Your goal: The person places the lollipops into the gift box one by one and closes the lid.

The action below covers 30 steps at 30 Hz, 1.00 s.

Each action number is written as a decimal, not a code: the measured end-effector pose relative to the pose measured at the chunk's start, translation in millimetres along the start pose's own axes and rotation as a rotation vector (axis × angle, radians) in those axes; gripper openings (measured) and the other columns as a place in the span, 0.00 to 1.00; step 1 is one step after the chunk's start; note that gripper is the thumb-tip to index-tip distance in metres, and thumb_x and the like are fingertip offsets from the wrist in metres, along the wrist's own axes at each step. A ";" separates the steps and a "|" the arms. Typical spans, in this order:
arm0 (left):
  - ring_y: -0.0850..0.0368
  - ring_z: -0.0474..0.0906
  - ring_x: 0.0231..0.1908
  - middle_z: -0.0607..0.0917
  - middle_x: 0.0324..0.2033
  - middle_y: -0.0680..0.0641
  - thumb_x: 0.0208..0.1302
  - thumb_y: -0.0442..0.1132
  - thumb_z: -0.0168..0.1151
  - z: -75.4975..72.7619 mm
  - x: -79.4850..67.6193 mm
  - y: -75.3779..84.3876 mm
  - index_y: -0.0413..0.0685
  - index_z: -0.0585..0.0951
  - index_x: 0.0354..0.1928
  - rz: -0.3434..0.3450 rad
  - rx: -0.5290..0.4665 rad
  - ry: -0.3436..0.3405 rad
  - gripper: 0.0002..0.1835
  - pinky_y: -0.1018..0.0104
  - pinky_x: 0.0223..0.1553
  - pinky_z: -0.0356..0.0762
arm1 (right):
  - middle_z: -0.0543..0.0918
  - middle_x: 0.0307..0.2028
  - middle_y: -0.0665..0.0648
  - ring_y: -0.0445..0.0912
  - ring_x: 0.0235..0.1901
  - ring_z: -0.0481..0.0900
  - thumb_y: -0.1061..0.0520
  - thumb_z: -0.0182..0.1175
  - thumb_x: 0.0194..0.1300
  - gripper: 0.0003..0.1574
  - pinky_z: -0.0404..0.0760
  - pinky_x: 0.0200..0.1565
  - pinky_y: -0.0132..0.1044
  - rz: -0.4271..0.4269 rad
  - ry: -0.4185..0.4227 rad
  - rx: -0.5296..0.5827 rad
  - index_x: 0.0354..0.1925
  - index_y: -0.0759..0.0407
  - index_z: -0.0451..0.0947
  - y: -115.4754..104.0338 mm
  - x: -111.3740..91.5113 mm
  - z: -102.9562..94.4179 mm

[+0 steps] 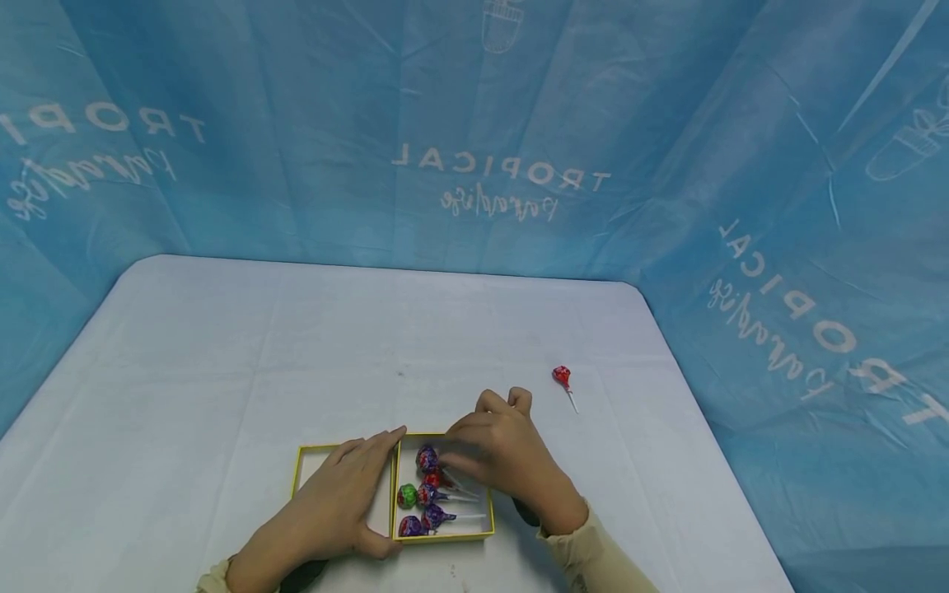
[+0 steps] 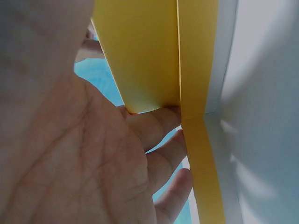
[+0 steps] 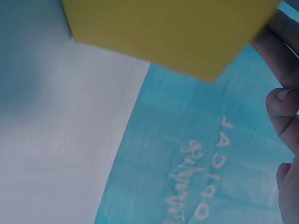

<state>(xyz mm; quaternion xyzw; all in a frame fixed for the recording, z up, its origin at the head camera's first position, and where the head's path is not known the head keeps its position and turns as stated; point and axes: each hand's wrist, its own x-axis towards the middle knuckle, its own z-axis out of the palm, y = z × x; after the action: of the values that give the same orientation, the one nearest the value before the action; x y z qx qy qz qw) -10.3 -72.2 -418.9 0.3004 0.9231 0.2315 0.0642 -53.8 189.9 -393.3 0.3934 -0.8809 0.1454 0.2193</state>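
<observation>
Several wrapped lollipops, among them a purple one (image 1: 433, 517) and a green one (image 1: 407, 495), lie in a yellow-edged white box (image 1: 493, 527). Left of it lies a second yellow-edged white tray or lid (image 1: 298, 471). My left hand (image 1: 337, 498) reaches across this, gripping the box side with the fingers at the far end and the thumb at the near end. In the left wrist view its fingers touch the yellow wall (image 2: 198, 56). Over the box's far right corner is my right hand (image 1: 504, 441), thumb and forefinger inside; whether they hold a lollipop is hidden.
A red lollipop (image 1: 561, 376) lies on the white tablecloth (image 1: 296, 354), beyond and right of the right hand. Blue printed curtains (image 1: 460, 107) hang behind the table and along its sides.
</observation>
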 end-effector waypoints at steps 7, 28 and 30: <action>0.47 0.68 0.70 0.72 0.70 0.44 0.36 0.73 0.74 -0.2 0.4 -0.7 0.44 0.54 0.78 -0.004 0.003 -0.008 0.71 0.46 0.70 0.64 | 0.90 0.32 0.44 0.42 0.30 0.66 0.43 0.79 0.50 0.15 0.51 0.38 0.53 0.128 0.100 -0.042 0.34 0.47 0.91 27.4 -4.8 2.4; 0.47 0.66 0.71 0.71 0.70 0.44 0.35 0.71 0.76 -0.1 0.0 -0.3 0.43 0.53 0.78 -0.021 -0.017 -0.027 0.72 0.45 0.71 0.61 | 0.89 0.31 0.58 0.53 0.34 0.70 0.50 0.77 0.53 0.22 0.52 0.40 0.58 0.710 0.146 -0.184 0.46 0.56 0.89 103.2 -38.8 -1.9; 0.47 0.66 0.71 0.71 0.70 0.44 0.35 0.70 0.76 0.3 0.0 -0.2 0.43 0.53 0.78 -0.026 -0.018 -0.029 0.72 0.45 0.71 0.61 | 0.89 0.34 0.59 0.54 0.35 0.70 0.49 0.77 0.53 0.23 0.52 0.40 0.58 0.744 0.139 -0.194 0.47 0.57 0.89 106.7 -41.6 -2.1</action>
<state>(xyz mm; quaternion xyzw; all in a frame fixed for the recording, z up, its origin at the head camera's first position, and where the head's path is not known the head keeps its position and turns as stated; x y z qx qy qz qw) -10.4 -72.2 -419.2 0.2911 0.9238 0.2343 0.0835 -109.3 286.1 -421.2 0.0138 -0.9561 0.1572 0.2469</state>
